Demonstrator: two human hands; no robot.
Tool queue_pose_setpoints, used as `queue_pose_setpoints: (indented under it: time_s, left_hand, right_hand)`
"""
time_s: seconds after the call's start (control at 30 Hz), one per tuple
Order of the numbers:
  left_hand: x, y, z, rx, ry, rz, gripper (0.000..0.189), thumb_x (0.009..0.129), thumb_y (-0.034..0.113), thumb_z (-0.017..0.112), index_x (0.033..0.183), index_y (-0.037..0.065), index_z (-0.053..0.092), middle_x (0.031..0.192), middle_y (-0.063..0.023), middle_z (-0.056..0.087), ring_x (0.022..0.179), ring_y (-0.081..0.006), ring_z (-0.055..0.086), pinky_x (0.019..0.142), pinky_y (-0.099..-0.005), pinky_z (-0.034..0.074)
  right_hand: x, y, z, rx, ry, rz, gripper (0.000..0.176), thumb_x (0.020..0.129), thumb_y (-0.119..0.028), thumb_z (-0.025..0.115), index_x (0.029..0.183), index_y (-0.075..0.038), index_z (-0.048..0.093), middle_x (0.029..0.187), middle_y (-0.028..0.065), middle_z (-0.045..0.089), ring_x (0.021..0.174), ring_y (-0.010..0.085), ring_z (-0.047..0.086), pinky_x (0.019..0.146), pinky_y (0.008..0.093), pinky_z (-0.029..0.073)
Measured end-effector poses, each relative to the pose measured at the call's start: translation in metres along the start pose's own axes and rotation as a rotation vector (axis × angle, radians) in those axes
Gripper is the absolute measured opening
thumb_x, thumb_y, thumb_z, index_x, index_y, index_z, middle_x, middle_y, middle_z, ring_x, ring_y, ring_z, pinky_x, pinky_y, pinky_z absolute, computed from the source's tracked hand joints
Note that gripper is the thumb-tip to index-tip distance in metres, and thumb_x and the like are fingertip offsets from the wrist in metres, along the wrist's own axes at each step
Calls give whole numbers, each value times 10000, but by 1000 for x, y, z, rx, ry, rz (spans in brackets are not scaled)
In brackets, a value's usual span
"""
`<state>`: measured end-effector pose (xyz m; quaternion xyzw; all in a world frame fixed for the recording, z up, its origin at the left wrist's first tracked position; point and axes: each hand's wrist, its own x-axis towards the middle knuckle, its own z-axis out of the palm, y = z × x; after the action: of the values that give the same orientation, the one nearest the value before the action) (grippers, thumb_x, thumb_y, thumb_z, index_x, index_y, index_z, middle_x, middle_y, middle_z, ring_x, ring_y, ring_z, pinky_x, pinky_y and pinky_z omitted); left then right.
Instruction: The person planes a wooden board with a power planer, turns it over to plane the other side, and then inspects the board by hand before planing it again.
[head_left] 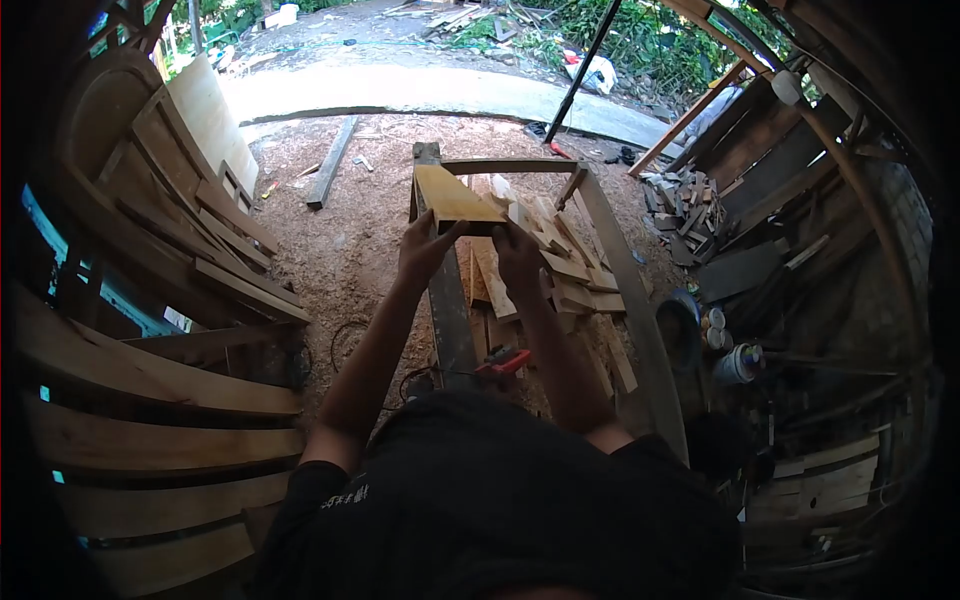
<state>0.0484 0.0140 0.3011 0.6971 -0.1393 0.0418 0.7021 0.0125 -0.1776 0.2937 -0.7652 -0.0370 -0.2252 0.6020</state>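
Both hands grip the near end of a wooden board (455,200), which stretches away from me with its pale yellowish face up. My left hand (426,245) is closed on the left corner, thumb along the near edge. At the right corner, my right hand (516,257) holds the same edge. The board's far end lies over the left beam of a wooden bench frame (455,330), near its far post. A red tool (505,362) rests on the bench closer to my body, below my forearms.
Loose wooden pieces (575,270) lie jumbled inside the frame. Curved planks (170,440) stand stacked on the left. A wood beam (332,165) and a hammer (363,162) lie on the shavings-covered floor. Offcuts (685,210) and cans (738,362) are on the right.
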Motion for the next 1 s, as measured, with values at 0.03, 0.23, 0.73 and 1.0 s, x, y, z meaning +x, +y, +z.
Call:
queue_pose_setpoints:
  time_s: [0.03, 0.23, 0.73, 1.0]
  left_hand:
    - [5, -14, 1, 33, -15, -34, 495, 946, 278, 814, 1338, 8, 676, 1201, -74, 755, 1088, -140, 690, 956, -292, 523]
    - [42, -84, 12, 160, 210, 79, 662, 901, 408, 832, 1394, 7, 645, 1274, -139, 734, 1194, -215, 684, 1030, -343, 509]
    - [95, -44, 25, -90, 545, 232, 432, 993, 303, 761, 1225, -46, 658, 1230, -166, 709, 1169, -249, 677, 1028, -353, 503]
    - [102, -34, 24, -41, 444, 153, 441, 957, 299, 804, 1235, -25, 696, 1210, -191, 751, 1152, -255, 716, 992, -363, 531]
  right_hand:
    - [1, 8, 2, -102, 23, 73, 337, 1067, -180, 619, 1323, 28, 688, 1072, 87, 782, 976, 117, 682, 889, 309, 533]
    - [44, 72, 25, -186, 126, -47, 333, 1034, -182, 666, 1286, 31, 712, 1019, 107, 795, 915, 113, 694, 834, 303, 545]
    - [121, 21, 37, -22, 200, -44, 288, 938, -252, 815, 1026, 9, 732, 856, 44, 728, 794, 125, 650, 732, 314, 516]
    - [129, 32, 29, 46, 285, -93, 256, 960, -201, 792, 1082, 24, 783, 863, 41, 759, 805, 97, 650, 753, 291, 518]
